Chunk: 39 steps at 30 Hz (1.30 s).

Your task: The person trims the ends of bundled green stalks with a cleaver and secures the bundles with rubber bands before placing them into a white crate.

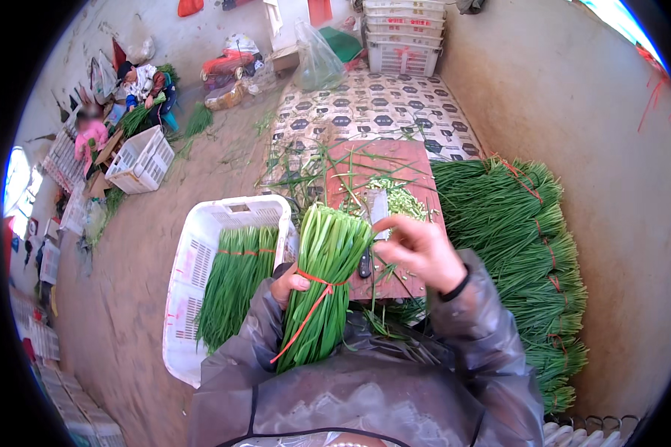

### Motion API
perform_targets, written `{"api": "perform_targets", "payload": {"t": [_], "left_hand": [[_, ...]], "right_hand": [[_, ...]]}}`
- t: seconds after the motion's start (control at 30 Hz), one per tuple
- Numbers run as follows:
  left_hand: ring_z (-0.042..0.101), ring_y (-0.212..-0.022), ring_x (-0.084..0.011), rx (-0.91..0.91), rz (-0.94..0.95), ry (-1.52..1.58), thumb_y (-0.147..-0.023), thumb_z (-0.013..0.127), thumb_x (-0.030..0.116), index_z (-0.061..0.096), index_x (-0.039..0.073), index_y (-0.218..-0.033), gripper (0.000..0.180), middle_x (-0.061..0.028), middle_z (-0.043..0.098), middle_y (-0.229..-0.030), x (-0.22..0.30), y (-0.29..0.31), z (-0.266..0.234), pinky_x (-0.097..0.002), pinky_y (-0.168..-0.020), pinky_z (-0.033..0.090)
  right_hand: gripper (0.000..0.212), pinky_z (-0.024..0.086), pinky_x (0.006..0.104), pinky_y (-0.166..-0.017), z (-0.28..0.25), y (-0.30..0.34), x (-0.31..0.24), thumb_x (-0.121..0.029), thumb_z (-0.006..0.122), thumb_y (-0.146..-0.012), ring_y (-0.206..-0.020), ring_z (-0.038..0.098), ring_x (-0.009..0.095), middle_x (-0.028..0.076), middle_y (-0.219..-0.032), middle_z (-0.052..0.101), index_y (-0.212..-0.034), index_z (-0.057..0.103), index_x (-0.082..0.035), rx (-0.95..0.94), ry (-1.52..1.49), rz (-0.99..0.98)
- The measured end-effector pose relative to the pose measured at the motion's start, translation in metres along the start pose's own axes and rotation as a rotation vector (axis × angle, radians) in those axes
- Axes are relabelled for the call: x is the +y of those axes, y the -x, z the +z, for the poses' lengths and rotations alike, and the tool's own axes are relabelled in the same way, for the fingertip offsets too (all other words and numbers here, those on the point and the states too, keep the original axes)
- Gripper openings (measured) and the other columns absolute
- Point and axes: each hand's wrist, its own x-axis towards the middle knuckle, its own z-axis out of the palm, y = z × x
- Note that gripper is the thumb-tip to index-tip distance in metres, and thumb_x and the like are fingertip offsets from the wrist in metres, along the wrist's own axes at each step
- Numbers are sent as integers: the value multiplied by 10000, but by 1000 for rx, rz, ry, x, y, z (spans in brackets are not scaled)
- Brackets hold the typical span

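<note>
My left hand (289, 284) is closed around a thick bunch of garlic chives (324, 257), pale cut ends up and leaves hanging toward my lap. A red tie (322, 281) circles its middle, with a loose tail trailing down. Just right of the bunch's top, my right hand (425, 253) is raised with its fingers bent and the thumb apart from the index finger; nothing shows between them. Below and behind it, a knife with a black handle (364, 264) lies on a reddish board (417, 167), beside a heap of chopped pale stem ends (401, 203).
A white plastic crate (183, 298) at my left holds several tied bunches (235, 276). Many more tied bunches (499, 246) are piled along the right wall. Stacked crates (404, 56) stand at the back. Two people (143, 86) sit far left near another white crate (143, 160).
</note>
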Motion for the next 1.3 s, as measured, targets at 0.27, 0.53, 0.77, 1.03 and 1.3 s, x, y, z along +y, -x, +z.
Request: {"api": "perform_targets", "payload": {"t": [0.27, 0.53, 0.77, 1.03, 1.3], "left_hand": [[635, -1058, -254, 50, 4, -71, -589, 651, 321, 418, -25, -1410, 921, -168, 602, -1234, 11, 10, 17, -364, -929, 509], [646, -1038, -249, 67, -22, -130, -560, 702, 270, 424, -36, -1401, 937, -155, 627, -1190, 29, 10, 48, -360, -906, 517], [536, -1230, -217, 153, 114, -561, -597, 843, 230, 383, -33, -1426, 984, -130, 562, -1334, 54, 15, 64, -354, -1091, 369], [629, -1109, -304, 389, 268, -1241, -569, 866, 282, 491, -4, -1305, 874, -176, 632, -1178, 79, 26, 106, -385, -973, 473], [625, -997, -349, 457, 362, -1534, -570, 845, 322, 524, 26, -1220, 783, -147, 616, -1056, 53, 17, 123, -429, -862, 492]], "right_hand": [[281, 473, 432, -538, 36, -20, -3, -311, 713, -835, -572, 624, 328, 128, -594, 595, -824, 618, -47, 192, 491, -42], [254, 481, 413, -582, 22, -23, -7, -212, 692, -752, -606, 644, 305, 151, -626, 604, -850, 645, 17, 31, 249, 189], [188, 358, 251, -550, 11, -18, 16, -23, 664, -703, -639, 479, 83, 46, -821, 542, -879, 666, 42, 34, 148, 69], [87, 369, 249, -543, 10, -7, 17, 34, 630, -752, -649, 483, 55, 13, -898, 578, -809, 655, -27, 157, -421, -136], [211, 394, 232, -557, -18, 0, -19, -206, 717, -885, -671, 502, 51, -14, -851, 597, -974, 677, -20, 73, -210, -16]]}}
